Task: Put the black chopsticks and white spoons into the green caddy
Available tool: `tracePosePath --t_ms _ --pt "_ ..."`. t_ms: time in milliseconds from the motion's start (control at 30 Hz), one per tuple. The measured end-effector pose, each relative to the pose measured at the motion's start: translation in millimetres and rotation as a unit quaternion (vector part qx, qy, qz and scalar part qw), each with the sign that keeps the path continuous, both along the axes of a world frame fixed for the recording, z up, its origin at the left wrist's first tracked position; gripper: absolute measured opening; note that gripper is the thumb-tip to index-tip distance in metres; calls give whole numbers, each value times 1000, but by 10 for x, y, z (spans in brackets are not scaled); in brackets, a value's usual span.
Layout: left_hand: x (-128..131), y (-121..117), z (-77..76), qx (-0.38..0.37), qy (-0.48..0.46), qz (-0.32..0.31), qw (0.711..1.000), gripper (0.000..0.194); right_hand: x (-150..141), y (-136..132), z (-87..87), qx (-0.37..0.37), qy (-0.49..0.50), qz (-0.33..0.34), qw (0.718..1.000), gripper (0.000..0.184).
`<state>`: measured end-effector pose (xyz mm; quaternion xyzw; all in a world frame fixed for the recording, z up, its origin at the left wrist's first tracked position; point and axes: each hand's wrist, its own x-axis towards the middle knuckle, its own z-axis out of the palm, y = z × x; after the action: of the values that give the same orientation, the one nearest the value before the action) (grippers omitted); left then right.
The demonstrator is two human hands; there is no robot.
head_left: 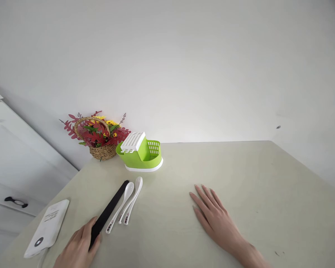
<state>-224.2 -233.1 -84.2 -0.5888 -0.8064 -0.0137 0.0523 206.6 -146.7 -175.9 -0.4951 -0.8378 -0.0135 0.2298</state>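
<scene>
My left hand (79,245) rests at the near left of the beige table (240,178), its fingers closed over the near end of a long black strip-like object, possibly a bundle of chopsticks (108,210). Just right of that lie two or three white ceramic spoons (127,203), bowls pointing away from me. My right hand (214,217) lies flat on the table, fingers stretched and slightly spread, holding nothing. Behind the spoons stands a green cutlery drainer (142,153) with a white slotted insert.
A wicker basket (102,149) of red and yellow artificial flowers sits at the back left against the wall. A flat white pouch with a black knob (47,227) lies near the table's left edge. A white cabinet (13,163) stands to the left.
</scene>
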Motion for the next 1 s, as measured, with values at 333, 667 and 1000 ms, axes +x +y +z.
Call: tracePosePath --t_ms 333,667,1000 --pt "129 294 242 -187 104 -17 977 47 -11 3 -24 16 14 2 1000 58" --pt "205 113 106 -164 113 14 980 62 -7 9 -45 19 13 6 1000 56" --pt "256 -163 71 -4 -31 10 999 46 -12 13 -62 14 10 4 1000 55"
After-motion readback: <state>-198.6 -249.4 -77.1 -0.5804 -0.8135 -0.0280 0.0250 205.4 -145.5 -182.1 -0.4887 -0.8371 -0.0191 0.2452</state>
